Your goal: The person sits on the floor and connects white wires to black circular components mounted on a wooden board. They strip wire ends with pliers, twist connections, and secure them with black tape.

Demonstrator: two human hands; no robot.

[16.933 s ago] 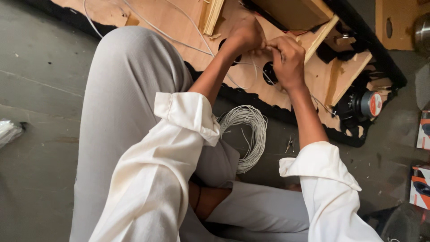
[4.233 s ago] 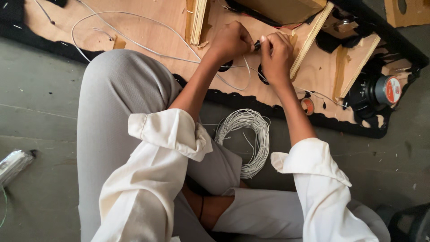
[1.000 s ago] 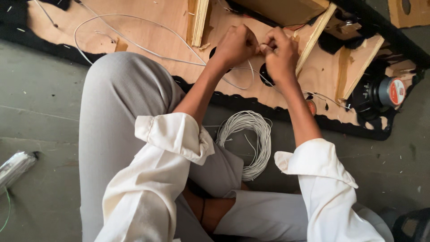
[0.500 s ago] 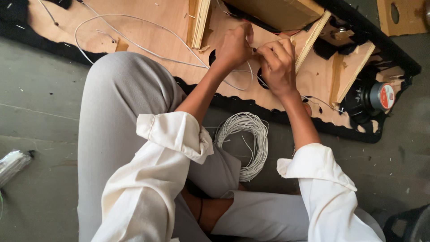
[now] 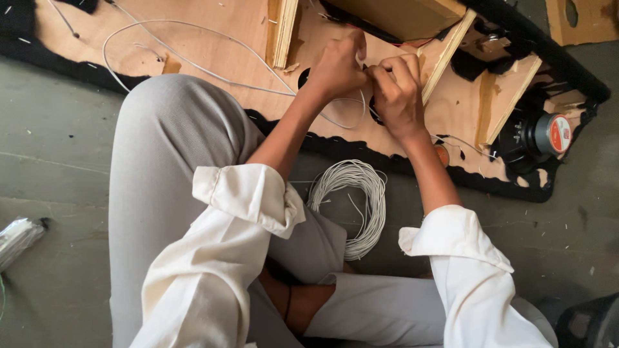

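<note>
White wire (image 5: 193,61) runs from a loose loop at ten o'clock on the plywood panel (image 5: 219,45) rightward into the left hand (image 5: 335,67) and right hand (image 5: 396,90), which sit pressed together, both pinching its end, neither one nearer, coil (image 5: 354,203) at six o'clock

A coil of white wire (image 5: 351,203) lies on the grey floor (image 5: 51,161) near a speaker driver (image 5: 538,135)

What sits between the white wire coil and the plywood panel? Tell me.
In the head view, a strip of grey floor and the panel's black fabric edge separate the white wire coil from the plywood panel; the right forearm crosses above.
</note>
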